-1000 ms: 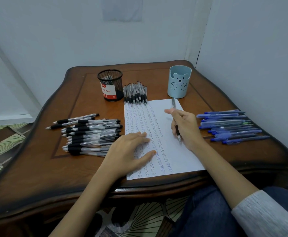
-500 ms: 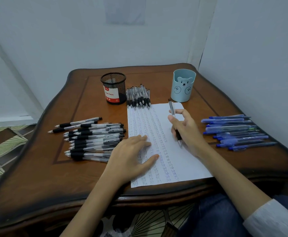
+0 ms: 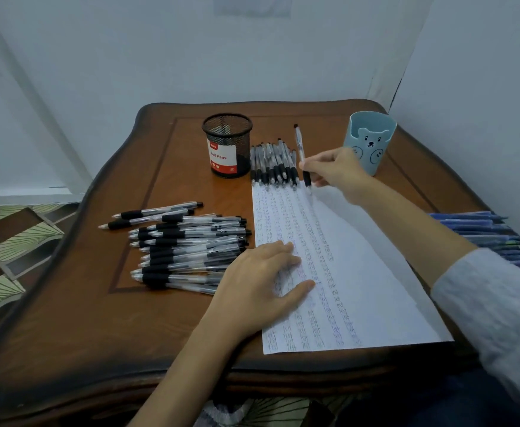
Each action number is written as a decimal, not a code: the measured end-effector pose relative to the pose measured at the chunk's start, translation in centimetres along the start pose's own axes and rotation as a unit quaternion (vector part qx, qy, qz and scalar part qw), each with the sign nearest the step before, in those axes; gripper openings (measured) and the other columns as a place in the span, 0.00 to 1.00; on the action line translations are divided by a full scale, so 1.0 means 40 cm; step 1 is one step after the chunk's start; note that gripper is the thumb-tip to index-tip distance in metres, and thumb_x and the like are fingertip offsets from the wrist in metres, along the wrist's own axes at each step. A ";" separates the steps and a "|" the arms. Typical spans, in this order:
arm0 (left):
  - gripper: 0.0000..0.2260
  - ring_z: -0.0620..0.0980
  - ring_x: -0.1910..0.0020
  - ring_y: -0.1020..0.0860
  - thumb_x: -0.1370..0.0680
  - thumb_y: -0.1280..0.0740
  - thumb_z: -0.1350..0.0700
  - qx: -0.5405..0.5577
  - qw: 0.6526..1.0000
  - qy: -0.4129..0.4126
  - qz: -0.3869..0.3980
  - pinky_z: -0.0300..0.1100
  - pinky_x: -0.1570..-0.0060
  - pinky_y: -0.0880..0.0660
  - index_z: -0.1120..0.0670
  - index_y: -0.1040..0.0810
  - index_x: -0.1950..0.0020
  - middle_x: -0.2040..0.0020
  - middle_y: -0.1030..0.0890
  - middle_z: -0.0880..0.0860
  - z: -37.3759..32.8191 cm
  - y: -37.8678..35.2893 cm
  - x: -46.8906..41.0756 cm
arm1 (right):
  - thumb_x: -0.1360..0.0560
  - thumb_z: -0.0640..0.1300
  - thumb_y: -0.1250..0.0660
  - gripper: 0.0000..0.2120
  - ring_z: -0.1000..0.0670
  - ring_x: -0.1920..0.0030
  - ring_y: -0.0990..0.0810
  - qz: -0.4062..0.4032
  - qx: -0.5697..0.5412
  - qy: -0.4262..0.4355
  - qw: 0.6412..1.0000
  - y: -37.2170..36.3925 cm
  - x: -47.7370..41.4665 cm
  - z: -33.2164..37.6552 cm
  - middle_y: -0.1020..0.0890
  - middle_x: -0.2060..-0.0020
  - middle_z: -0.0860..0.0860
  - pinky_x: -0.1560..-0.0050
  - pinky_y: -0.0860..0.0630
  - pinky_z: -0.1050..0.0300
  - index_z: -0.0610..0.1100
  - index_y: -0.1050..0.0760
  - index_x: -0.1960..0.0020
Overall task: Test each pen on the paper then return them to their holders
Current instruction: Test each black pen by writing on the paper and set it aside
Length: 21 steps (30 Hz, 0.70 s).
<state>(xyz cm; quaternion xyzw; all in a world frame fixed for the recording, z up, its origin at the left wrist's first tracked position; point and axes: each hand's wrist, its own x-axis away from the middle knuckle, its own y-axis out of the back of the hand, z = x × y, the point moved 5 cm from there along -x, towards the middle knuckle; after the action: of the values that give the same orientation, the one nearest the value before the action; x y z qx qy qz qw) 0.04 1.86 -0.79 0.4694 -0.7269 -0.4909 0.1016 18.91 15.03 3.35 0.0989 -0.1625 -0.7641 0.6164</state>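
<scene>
Two hands are at work, well apart from each other, on a brown wooden table [image 3: 67, 318]. Nearest, the left hand [image 3: 262, 285] lies flat with straight fingers and the thumb spread, pressing down the left part of a white paper [image 3: 369, 272]. The sheet carries columns of small blue and black test marks that run from the near edge to the far edge. Just left of this hand a loose pile of black pens [image 3: 184, 245] lies on the wood, clear barrels with black grips, most of them with their tips pointing away from the hand. The nearest pens of the pile reach up against the wrist side of the hand.

On the other side, past the grey sleeve [image 3: 499, 303] of the right arm, a heap of blue pens [image 3: 487, 235] lies at the table's right edge.

Farther off, the right hand [image 3: 337, 172] is over the far right corner of the sheet. Its fingers and thumb pinch a black pen [image 3: 299, 143] by the lower barrel, tip down and the clicker end tilted away. Whether the tip touches the sheet cannot be told.

Just left of this hand a neat row of pens [image 3: 272, 167] lies along the sheet's far edge. Beyond the row, to its left, stands a black mesh holder [image 3: 227, 146] with a red and white label. Right behind the right hand stands a pale blue holder [image 3: 373, 134] with a bear face.
</scene>
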 end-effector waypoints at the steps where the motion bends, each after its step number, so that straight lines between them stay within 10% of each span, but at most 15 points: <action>1: 0.22 0.41 0.33 0.30 0.26 0.36 0.38 0.000 1.000 -0.001 0.000 0.43 0.33 0.33 0.50 0.21 0.39 0.34 0.24 0.46 0.000 0.000 -0.001 | 0.27 0.38 0.29 0.02 0.52 0.64 0.22 -0.007 0.014 -0.005 1.000 -0.006 -0.023 0.002 0.19 0.62 0.47 0.60 0.22 0.63 0.41 0.20 0.59; 13: 0.19 0.43 0.36 0.26 0.26 0.33 0.42 -0.005 1.000 -0.017 -0.013 0.37 0.38 0.36 0.52 0.19 0.42 0.38 0.21 0.49 -0.007 0.001 -0.001 | 0.28 0.41 0.26 0.07 0.50 0.48 0.21 -0.063 0.102 0.021 0.993 -0.063 -0.140 0.018 0.18 0.55 0.48 0.37 0.26 0.54 0.39 0.18 0.52; 21: 0.19 0.43 0.36 0.26 0.26 0.33 0.42 -0.006 1.000 -0.015 -0.009 0.38 0.37 0.36 0.52 0.19 0.42 0.37 0.21 0.49 -0.013 0.007 -0.001 | 0.26 0.38 0.28 0.03 0.61 0.67 0.26 -0.033 0.118 0.152 0.981 -0.081 -0.045 0.059 0.19 0.62 0.53 0.67 0.30 0.74 0.42 0.18 0.53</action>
<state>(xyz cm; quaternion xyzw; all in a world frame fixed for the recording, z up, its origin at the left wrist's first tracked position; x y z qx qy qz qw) 0.22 1.60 -0.27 0.4681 -0.7209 -0.5033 0.0887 15.54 17.70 4.25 0.2916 -0.1527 -0.7354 0.5923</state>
